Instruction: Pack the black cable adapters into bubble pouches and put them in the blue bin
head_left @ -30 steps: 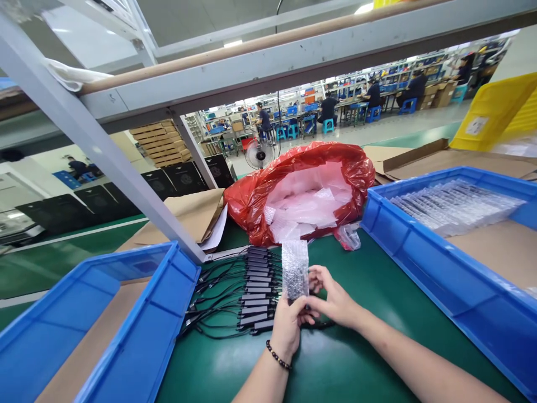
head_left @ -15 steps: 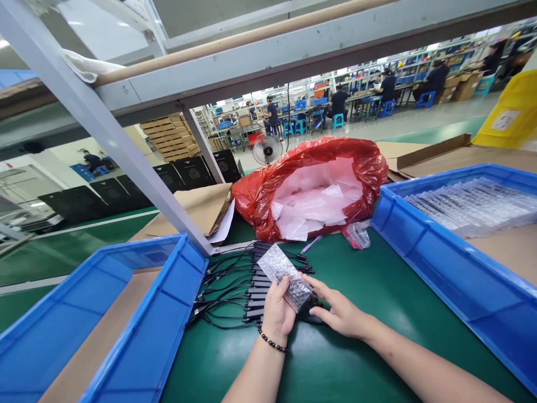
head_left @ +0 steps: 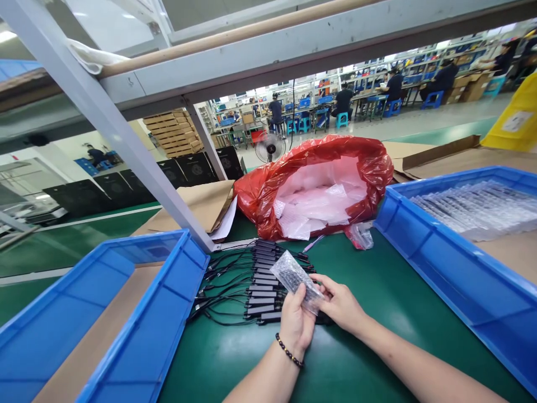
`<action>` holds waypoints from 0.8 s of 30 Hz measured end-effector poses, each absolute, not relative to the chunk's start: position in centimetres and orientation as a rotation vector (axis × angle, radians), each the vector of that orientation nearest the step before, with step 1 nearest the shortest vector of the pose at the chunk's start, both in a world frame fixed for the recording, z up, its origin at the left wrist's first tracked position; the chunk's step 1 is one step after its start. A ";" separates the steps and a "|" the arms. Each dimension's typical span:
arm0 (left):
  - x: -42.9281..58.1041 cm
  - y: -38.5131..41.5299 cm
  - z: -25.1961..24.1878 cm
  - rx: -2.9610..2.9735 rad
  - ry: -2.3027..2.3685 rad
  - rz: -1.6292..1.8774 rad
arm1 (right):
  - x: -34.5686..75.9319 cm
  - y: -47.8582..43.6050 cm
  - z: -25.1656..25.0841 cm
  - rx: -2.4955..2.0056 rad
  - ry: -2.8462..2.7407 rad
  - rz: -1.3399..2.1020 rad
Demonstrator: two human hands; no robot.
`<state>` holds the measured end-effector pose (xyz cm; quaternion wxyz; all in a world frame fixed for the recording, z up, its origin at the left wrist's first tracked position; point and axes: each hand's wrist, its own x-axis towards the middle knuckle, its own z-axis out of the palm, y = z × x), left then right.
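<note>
My left hand [head_left: 297, 320], with a beaded bracelet at the wrist, grips a clear bubble-wrap bag [head_left: 290, 272] with its thumb across the front. Something dark shows through the bag, but its kind is hidden. At the bag's lower right end, the fingers of my right hand [head_left: 343, 307] pinch the plastic. Under and behind the bag lies a row of slim black-and-grey devices [head_left: 260, 301] with black cables [head_left: 224, 299] running left.
A red plastic bag [head_left: 260, 204] of pale bubble-wrap sleeves stands at the back. A blue bin [head_left: 419, 240] on the right contains several wrapped pieces [head_left: 470, 207]. Another blue bin [head_left: 168, 313], lined with cardboard, is on the left. A slanted metal post [head_left: 138, 151] rises behind it.
Both hands and the bubble-wrap bag have moved slightly right and down. My right hand has closed from spread fingers onto the bag's lower end.
</note>
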<state>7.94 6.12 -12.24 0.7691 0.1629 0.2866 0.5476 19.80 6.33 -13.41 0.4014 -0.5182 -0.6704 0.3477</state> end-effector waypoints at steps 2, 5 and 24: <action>8.0 5.9 -11.8 0.392 0.628 1.173 | 19.9 6.2 -12.9 -1.283 -1.744 0.765; 8.0 5.8 -11.4 0.412 0.638 1.151 | 20.0 6.0 -12.1 -1.136 -1.825 0.638; 6.9 6.8 -12.3 0.299 0.647 1.027 | 21.5 6.5 -12.0 -0.759 -2.010 0.090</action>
